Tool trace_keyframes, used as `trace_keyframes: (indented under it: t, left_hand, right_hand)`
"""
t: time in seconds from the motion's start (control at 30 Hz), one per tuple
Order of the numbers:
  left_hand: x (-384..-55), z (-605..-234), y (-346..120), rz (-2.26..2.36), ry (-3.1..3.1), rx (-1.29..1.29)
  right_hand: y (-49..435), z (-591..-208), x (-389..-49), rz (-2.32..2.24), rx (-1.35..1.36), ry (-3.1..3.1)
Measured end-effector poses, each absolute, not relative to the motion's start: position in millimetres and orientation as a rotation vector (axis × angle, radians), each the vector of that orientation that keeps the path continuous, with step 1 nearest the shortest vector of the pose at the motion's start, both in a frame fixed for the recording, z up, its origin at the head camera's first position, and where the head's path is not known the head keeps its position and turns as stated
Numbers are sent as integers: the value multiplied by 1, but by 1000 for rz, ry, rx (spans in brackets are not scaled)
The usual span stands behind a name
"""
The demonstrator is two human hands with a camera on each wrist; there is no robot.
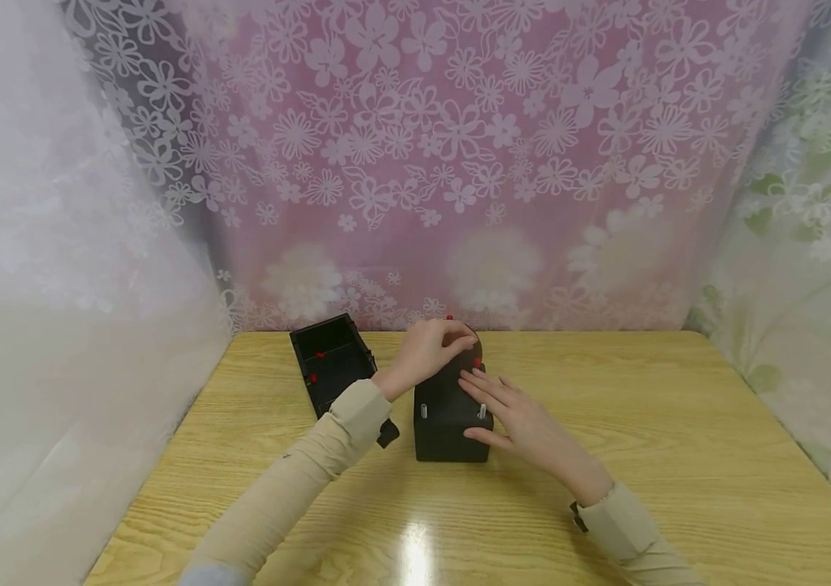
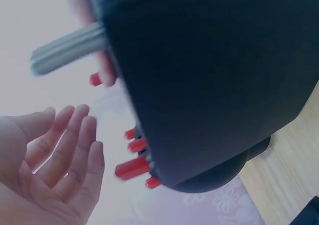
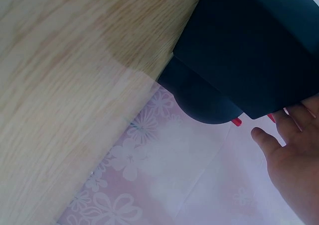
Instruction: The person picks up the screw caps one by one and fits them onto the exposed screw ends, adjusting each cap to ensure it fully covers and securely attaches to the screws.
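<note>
A black box-shaped block (image 1: 452, 440) with a rounded far end stands on the table. Two grey pegs (image 1: 424, 412) stick up from its near part, and red pegs (image 2: 132, 168) project near the rounded end. Above that end is my left hand (image 1: 430, 346), its fingers loosely bent with nothing between them, apart from the block in the left wrist view. My right hand (image 1: 521, 419) lies along the block's right side with fingers extended; its fingertips (image 1: 466, 378) rest on the top face beside a red peg (image 1: 477, 362). Part of the block's top is hidden under the left hand.
Left of the block lies an open black tray (image 1: 338, 373) with a few small red pieces (image 1: 321, 355) inside; the left forearm covers its near corner. Wood-grain table (image 1: 605, 391) surrounds both. A floral curtain (image 1: 459, 163) hangs behind the table's far edge.
</note>
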State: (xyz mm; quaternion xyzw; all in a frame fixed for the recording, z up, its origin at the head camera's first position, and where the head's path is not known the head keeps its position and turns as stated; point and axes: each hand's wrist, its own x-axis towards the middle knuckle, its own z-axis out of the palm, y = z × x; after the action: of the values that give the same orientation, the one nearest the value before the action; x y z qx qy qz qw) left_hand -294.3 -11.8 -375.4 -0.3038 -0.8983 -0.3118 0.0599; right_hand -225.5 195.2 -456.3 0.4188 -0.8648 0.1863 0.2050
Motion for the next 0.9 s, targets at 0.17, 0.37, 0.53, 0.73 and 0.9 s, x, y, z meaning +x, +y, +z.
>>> trace_keyframes:
  t: [0.17,0.37,0.53,0.73,0.9]
  left_hand:
    - [-294,-368,-22,-1097,-2689,-908]
    - [-290,-363,-38,-1125,-2689,-859]
    - [-291,-363,-55,-1115,-2670,-789]
    - [-294,-360,-84,-1051,-2653,-676]
    - [-297,-357,-111,-1015,-2653,-608]
  right_hand:
    - [195,-457,-226,517,1163,-2433]
    - [195,-455,-225,529,1163,-2454]
    - [196,-456,-226,517,1154,-2449]
    - [196,-456,-226,524,1154,-2452]
    - [195,-457,-226,517,1149,-2445]
